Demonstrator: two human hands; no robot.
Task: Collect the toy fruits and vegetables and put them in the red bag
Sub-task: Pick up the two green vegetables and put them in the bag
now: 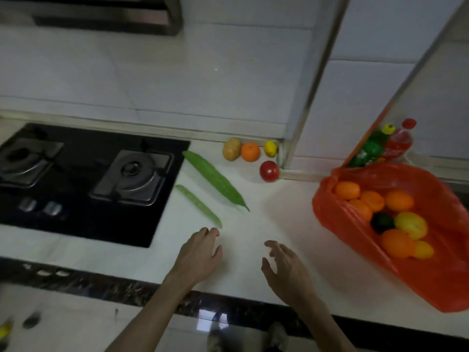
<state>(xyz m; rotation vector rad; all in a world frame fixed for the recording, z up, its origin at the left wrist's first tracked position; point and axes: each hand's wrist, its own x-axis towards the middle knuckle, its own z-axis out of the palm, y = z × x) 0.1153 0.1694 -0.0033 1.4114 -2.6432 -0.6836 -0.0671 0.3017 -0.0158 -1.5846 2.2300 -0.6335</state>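
The red bag [436, 280] lies open at the right of the counter, holding several oranges, yellow lemons and a dark green fruit. A long green gourd [215, 180] and a thinner green pod [199, 205] lie beside the stove. Near the back wall sit a potato [231, 149], an orange [250, 152], a small lemon [270, 148] and a red tomato [269, 171]. My left hand [199, 255] hovers open just below the pod's near tip. My right hand [285, 268] is open over bare counter, holding nothing.
A black two-burner gas stove [83, 184] fills the counter's left side. Green and red drink bottles [385, 146] stand behind the bag by an orange board. A metal-edged wall corner [294, 148] juts out at the back. The counter's dark front edge [127, 290] runs below.
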